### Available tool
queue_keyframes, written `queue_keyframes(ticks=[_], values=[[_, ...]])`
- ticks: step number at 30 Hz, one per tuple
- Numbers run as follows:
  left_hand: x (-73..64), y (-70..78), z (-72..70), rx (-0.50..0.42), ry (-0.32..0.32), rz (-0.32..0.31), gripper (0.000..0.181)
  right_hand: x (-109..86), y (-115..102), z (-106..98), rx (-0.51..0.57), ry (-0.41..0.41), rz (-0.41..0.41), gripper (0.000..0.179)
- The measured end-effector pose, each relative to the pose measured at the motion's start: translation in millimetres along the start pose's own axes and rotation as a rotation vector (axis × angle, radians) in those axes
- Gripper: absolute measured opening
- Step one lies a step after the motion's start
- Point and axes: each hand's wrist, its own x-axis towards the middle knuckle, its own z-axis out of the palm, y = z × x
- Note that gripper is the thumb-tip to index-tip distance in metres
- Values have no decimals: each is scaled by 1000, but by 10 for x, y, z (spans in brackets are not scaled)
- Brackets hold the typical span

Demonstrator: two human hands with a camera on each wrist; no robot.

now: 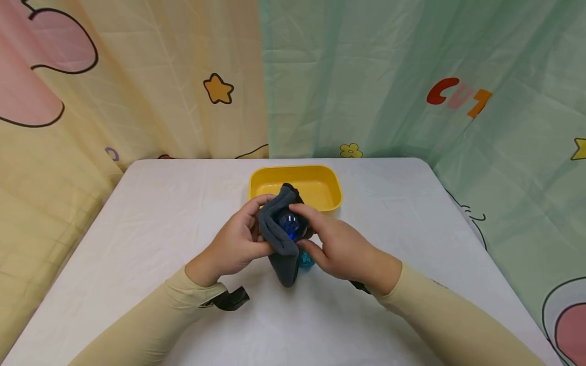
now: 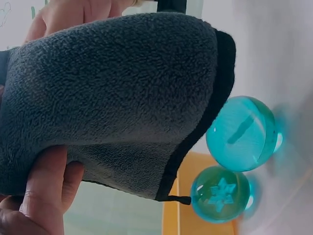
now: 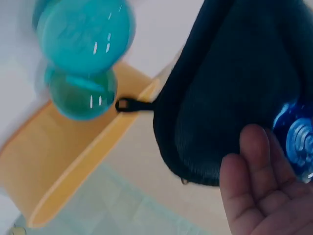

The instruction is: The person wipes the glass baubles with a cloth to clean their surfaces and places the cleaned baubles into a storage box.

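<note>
A dark grey fleecy cloth [image 1: 274, 231] with black edging is held up over the table, folded around a clear blue ball [image 1: 291, 224]. My left hand [image 1: 235, 241] grips the cloth from the left, its fingers curled over the fabric [image 2: 107, 73] in the left wrist view. From the right, my right hand [image 1: 345, 249] holds the blue ball between thumb and fingers against the cloth. A swirl pattern shows inside the ball [image 3: 301, 139] in the right wrist view. Below the cloth lie two turquoise balls, one larger [image 2: 242, 133] and one with a snowflake shape [image 2: 220, 195].
A yellow plastic tub [image 1: 293, 169] stands just beyond the hands on the white-covered table [image 1: 192, 188]. Printed curtains [image 1: 357, 76] hang behind and at both sides. The cloth's black hanging loop [image 3: 134, 105] sticks out near the tub.
</note>
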Motion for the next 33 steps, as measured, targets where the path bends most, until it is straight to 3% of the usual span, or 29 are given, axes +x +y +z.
queue_keyframes(ticks=[3, 5, 10, 12, 14, 19, 22, 26, 29, 33], values=[[2, 13, 6, 4, -4, -6, 79, 0, 12, -10, -103, 12, -21, 70], [-2, 11, 10, 10, -3, -9, 78, 3, 19, -8, -103, -1, 11, 70], [-13, -12, 37, 22, -7, -29, 77, 27, 51, 25, 134, -20, 179, 47], [-16, -25, 49, 26, -9, -39, 78, 29, 64, 52, 210, 4, 203, 38], [-16, -34, 54, 34, -5, -41, 78, 22, 72, 79, 230, 27, 189, 37], [-2, -29, 27, 31, 14, -5, 79, -10, 52, 87, 180, 56, 80, 64], [2, -10, 3, 11, 16, 16, 80, -14, 41, 62, 90, 53, 2, 74], [1, 10, -6, -1, 13, 18, 80, -6, 42, 34, -70, 77, -66, 71], [-4, 18, -1, 14, 11, 14, 79, -7, 46, 30, -116, 94, -60, 70], [-18, 12, 8, 44, 10, -2, 78, 9, 37, 31, 51, 39, 75, 61]])
